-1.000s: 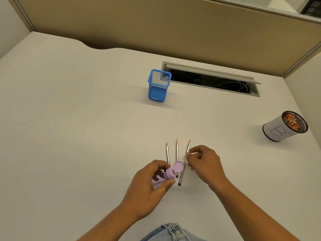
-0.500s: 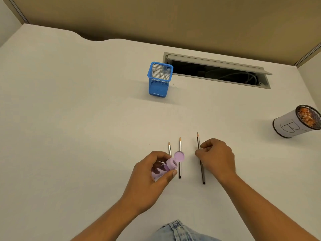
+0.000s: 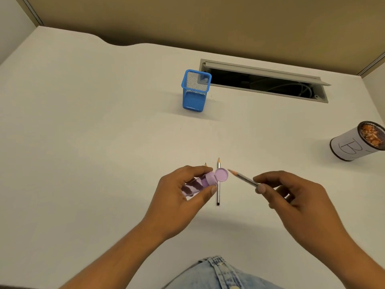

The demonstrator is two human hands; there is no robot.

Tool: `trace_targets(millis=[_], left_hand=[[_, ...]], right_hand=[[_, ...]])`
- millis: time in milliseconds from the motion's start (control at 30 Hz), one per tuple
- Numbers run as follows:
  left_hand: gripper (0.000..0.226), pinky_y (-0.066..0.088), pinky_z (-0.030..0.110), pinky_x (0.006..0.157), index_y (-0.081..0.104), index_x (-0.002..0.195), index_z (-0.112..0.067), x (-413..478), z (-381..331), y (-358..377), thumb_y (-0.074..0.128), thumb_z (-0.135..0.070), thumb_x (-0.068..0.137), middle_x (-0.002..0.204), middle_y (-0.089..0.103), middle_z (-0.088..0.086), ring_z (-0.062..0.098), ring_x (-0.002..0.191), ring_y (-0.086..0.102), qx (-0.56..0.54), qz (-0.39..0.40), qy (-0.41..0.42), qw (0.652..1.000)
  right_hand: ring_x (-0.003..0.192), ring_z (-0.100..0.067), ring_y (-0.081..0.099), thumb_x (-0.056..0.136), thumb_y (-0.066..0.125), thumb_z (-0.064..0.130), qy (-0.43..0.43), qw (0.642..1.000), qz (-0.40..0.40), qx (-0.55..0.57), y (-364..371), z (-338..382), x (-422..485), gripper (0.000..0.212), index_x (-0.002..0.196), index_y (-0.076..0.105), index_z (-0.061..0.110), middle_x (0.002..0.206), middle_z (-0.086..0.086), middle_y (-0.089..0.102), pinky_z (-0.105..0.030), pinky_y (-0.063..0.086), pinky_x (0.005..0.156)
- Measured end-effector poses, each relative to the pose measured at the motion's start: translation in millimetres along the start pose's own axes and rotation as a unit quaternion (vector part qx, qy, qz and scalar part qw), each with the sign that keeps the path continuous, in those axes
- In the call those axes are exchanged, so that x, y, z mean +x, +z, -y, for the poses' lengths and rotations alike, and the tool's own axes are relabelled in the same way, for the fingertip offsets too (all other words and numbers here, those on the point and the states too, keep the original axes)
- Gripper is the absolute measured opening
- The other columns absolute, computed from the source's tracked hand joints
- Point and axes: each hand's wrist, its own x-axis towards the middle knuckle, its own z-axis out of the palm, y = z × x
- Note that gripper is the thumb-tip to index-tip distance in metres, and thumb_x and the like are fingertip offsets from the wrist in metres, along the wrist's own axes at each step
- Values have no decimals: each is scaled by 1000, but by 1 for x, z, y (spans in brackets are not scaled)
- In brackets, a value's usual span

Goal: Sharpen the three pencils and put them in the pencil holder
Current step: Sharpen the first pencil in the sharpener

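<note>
My left hand (image 3: 183,197) grips a purple tube-shaped sharpener (image 3: 205,181) with its round lid flipped open toward the right. My right hand (image 3: 291,197) pinches a grey pencil (image 3: 242,177) above the desk, its tip pointing left at the sharpener's open end, a short gap apart. A second pencil (image 3: 218,192) lies on the white desk (image 3: 104,142) between my hands, tip pointing away from me. Only the tip of a third pencil (image 3: 205,164) shows above my left fingers. The blue mesh pencil holder (image 3: 194,90) stands upright farther back.
A white cup marked with a letter (image 3: 352,146), holding pencil shavings, stands at the right edge. An open cable slot (image 3: 264,82) runs along the back of the desk behind the holder. A tan partition wall rises behind the desk.
My right hand lifted the rightmost pencil off the desk and turned its tip left toward the sharpener. My left hand kept its hold on the sharpener.
</note>
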Motion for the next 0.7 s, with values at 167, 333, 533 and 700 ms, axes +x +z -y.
trace_targets(millis=[167, 333, 533, 700], left_hand=[[23, 42, 7, 60, 73, 104, -30, -7, -12, -4, 75, -28, 82, 87, 69, -20, 4, 71, 60, 17, 26, 32, 999], [23, 40, 5, 61, 74, 108, -24, -15, -18, -7, 72, -29, 86, 87, 70, -16, 0, 71, 59, 27, 71, 42, 996], [26, 48, 22, 47, 69, 108, -24, -20, -24, -12, 57, -42, 94, 84, 77, -4, 14, 66, 67, -62, 128, 5, 990], [20, 43, 25, 41, 58, 104, -30, -24, -32, -17, 47, -45, 98, 85, 77, -5, 30, 46, 50, -70, 162, 8, 984]], right_hand=[[63, -7, 59, 82, 71, 36, -48, 998, 17, -28, -11, 11, -11, 9, 87, 69, 43, 78, 25, 68, -7, 40, 50], [71, 2, 61, 77, 77, 26, -94, 992, 37, -78, -17, 20, -15, 17, 81, 71, 41, 83, 29, 67, -6, 41, 54], [70, -4, 59, 80, 75, 15, -195, 972, 66, -116, -26, 24, -14, 23, 93, 77, 34, 85, 20, 65, -5, 38, 54], [69, -13, 65, 88, 70, 25, -293, 934, -3, -205, -36, 28, -14, 12, 97, 78, 26, 84, 14, 72, -25, 49, 56]])
